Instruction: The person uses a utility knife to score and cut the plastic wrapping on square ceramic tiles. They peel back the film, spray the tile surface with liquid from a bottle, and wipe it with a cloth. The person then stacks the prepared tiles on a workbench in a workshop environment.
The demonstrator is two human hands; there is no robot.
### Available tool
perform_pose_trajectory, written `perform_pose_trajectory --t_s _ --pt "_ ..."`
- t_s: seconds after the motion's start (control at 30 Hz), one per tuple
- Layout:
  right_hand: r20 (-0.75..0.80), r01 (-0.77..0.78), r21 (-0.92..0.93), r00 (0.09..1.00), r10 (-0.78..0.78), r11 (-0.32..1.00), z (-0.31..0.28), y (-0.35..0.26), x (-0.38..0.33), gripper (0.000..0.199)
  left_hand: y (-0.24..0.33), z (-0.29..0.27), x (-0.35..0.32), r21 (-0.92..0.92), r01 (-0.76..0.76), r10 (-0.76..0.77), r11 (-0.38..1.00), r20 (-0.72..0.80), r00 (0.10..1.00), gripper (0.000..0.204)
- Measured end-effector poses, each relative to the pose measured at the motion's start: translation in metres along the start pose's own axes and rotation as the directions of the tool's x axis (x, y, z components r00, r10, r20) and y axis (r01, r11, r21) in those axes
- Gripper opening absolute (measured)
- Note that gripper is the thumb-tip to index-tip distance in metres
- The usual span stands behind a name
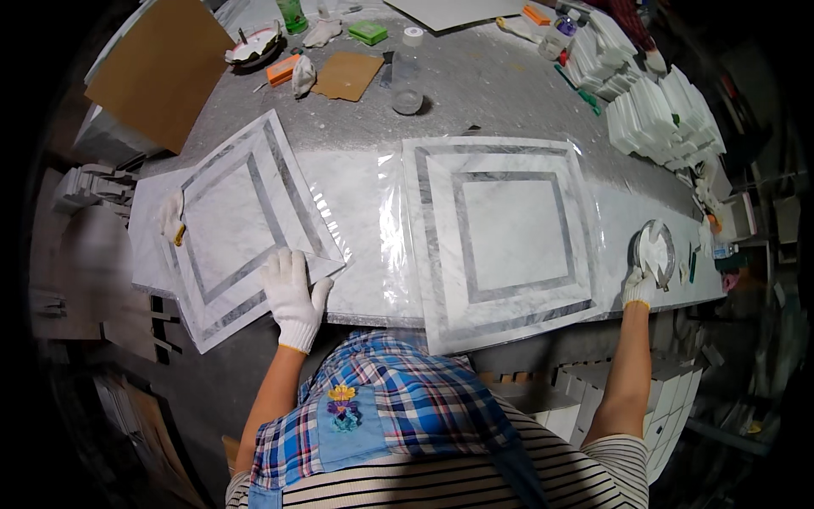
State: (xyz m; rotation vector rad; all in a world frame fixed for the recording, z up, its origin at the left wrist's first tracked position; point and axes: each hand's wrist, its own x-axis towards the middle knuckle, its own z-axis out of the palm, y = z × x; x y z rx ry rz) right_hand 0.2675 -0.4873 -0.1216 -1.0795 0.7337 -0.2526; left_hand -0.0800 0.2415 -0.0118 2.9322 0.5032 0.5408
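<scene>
My left hand, in a white knit glove, lies with its fingers stretched over the near right corner of a marble panel with grey inlaid bands. That panel sits askew at the left, its near corner past the table edge. A second banded panel lies to its right. On the far right, my gloved right hand is at the near side of a round metal dish with something white in it. Its fingers look closed there; white glove and white contents blend, so what they hold is unclear.
A loose glove lies on the left panel. Clear plastic film runs between the panels. Stacked white pieces stand at the back right, a brown board at the back left. A glass jar and cardboard lie behind.
</scene>
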Motion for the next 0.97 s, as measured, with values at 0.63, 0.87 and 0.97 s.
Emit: perform_pose_trajectory --t_s 0.63,0.87,0.97 --pt "0.643 0.125 -0.574 0.681 0.350 0.810 0.300 0.122 -0.292 0.012 -0.018 -0.014 -0.041 -0.085 0.201 -0.200 0.976 0.019 0.980 0.066" --pt "0.953 0.540 -0.291 0.095 0.287 0.789 0.361 0.178 -0.410 0.015 -0.030 -0.051 -0.169 0.014 0.642 -0.611 0.766 -0.294 0.735 0.060" --pt "0.893 0.721 -0.353 0.069 0.445 0.597 0.419 0.227 -0.406 0.030 -0.020 -0.060 -0.242 0.051 0.830 -0.802 0.555 -0.233 0.550 0.058"
